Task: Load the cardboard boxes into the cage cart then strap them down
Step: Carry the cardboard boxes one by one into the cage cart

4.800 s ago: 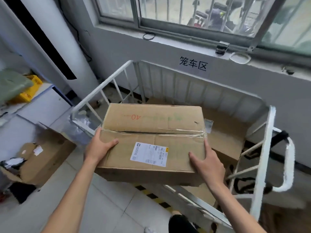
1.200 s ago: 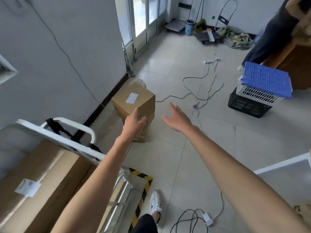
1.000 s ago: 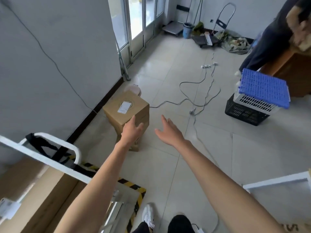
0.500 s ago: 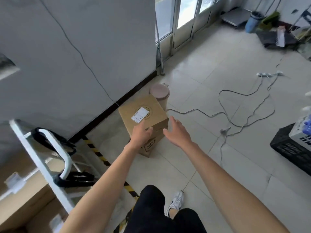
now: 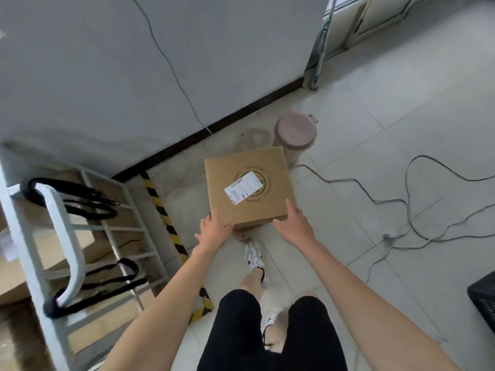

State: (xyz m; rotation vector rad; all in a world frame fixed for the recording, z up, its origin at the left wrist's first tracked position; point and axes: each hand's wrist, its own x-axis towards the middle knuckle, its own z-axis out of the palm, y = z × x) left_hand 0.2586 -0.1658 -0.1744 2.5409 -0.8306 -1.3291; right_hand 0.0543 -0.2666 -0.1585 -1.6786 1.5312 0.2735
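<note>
The box [image 5: 249, 190] stands on the floor [image 5: 375, 156] near the wall, label [image 5: 243, 187] up, seemingly on top of another carton whose edge peeks out beneath its near side, with a lidded bin [image 5: 294, 132] just behind it. Both hands are spread open and hold nothing: the left hand [image 5: 214, 231] touches the near left corner, the right hand [image 5: 293, 223] lies against the near right edge, neither closed under a face. The step in hand looks like the pickup. To do it well, I would slide the palms down the two opposite sides, hook the fingers under the bottom edge, bend at the knees and draw the box close to the body before turning, taking care that only the top carton comes up and that the forward shoe [image 5: 254, 255], right at the base, does not catch. The cable [image 5: 407, 207] trailing on the tiles to the right is a trip risk on the way round. The cart [image 5: 34, 236] waits on the left with cartons already inside and black straps [image 5: 80, 199] draped over its handle and rails, so strapping comes later. Half a second ago the hands hovered short of the box and the person stood further back; since then they have stepped in, the view has tipped to look almost straight down, and the hands have reached the cardboard.
</note>
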